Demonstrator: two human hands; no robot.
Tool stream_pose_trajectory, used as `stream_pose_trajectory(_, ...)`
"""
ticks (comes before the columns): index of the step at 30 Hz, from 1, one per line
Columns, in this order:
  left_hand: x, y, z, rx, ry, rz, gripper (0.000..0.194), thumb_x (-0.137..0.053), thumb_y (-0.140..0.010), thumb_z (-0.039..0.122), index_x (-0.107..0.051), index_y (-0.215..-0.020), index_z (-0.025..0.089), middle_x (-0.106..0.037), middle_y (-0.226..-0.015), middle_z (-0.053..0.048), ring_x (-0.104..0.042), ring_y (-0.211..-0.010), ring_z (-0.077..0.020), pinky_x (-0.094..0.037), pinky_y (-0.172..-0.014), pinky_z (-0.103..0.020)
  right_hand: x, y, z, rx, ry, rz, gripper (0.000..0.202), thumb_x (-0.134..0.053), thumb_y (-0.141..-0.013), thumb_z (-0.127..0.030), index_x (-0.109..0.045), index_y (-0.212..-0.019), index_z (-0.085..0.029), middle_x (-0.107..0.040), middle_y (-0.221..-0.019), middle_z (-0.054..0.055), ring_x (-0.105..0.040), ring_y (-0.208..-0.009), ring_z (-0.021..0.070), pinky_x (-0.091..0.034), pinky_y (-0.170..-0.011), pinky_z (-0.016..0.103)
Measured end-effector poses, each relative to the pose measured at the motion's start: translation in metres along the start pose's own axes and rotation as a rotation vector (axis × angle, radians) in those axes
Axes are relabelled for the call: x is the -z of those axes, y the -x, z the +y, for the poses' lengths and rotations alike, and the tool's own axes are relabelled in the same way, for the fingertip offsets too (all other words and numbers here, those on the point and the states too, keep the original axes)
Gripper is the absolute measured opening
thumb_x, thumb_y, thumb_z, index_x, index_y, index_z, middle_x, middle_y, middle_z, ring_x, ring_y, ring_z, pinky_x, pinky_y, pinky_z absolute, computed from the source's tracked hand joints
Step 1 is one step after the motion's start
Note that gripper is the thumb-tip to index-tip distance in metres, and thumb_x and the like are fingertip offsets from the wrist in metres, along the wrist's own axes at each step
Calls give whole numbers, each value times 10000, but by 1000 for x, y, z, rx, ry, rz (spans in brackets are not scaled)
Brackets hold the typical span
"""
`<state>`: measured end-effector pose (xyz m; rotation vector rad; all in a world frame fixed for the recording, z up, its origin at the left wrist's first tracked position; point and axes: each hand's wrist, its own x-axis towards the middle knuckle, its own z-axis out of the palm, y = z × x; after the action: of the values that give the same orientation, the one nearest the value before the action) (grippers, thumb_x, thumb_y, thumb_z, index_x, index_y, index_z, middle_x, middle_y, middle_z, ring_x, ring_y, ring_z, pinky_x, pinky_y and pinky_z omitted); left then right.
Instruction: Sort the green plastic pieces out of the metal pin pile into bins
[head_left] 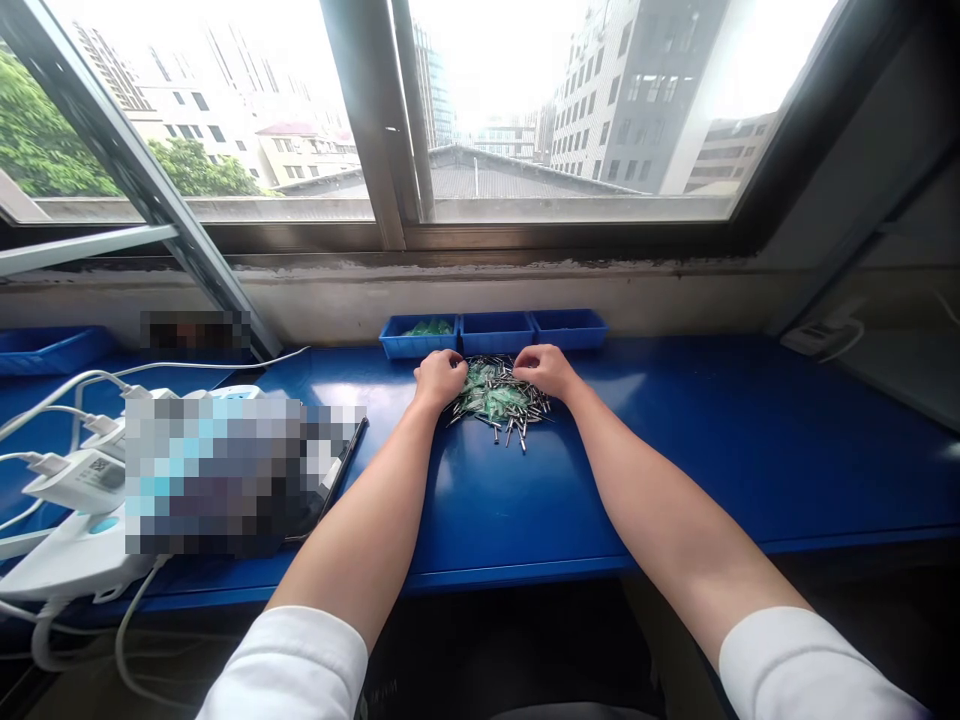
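Metal pieces: a loose heap of slim silvery pieces [523, 432] lies on the blue worktop [510, 520], near side of the bins, between the two hands; probably heaped there so both hands can reach it.
Green packets: green packets [504, 402] lie among the metal, mostly towards the middle and left of the heap.
Left hand: the left hand [441, 378] is at the heap's left edge, fingers curled in narrowly; whether it grips a piece, I cannot tell.
Right hand: the right hand [546, 372] arches over the heap's right side, fingertips bent down close together; what they hold, if anything, I cannot tell.
Bins: the left bin [420, 348], middle bin [496, 345] and right bin [574, 339] stand in a row just beyond the heap, perhaps to keep any reach short; more green shows in the left one.
Far edge: the wall [337, 310] under the window closes off space behind the bins.
Left limit: a dark-edged flat device [351, 455] and a white power strip [75, 560] with cables narrow the room beside the left forearm.
Right side: blue surface runs on well past the right arm, the wider side for moving.
Near edge: the worktop's front lip passes beneath both forearms.
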<state>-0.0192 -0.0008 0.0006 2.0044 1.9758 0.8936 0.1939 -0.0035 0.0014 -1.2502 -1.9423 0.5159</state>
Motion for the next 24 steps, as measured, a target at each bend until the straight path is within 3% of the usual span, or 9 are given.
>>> stream_pose_trajectory(4,-2,0,-1,-5,-12,-12,247,-507,-772,317,-680,-916,214,-663,-1051,-62,-575,-1014,-242,-398,-877,-334,-4,1,-4,90,18,-147,86,-644,-641,-206,-709,-696,-192,-664,-761,11,-584,-777,159,-439,-703,250)
stream_pose_trajectory(18,0,2,1,-24,-7,4,247,-509,-779,338,-681,-911,220,-650,-1055,-67,-575,-996,-247,-391,-875,-347,-8,-1,-10,100,161,-189,139,-575,-796,-240,-694,-742,-193,-661,-917,48,-534,-941,206,-421,-830,316)
stream_pose_trajectory(24,0,3,4,-62,9,21,237,-511,-785,336,-680,-910,227,-644,-1068,-51,-572,-1011,-232,-382,-899,-333,-8,-2,-12,162,102,-216,117,-637,-752,-263,-733,-782,-204,-654,-921,47,-556,-917,196,-420,-865,309)
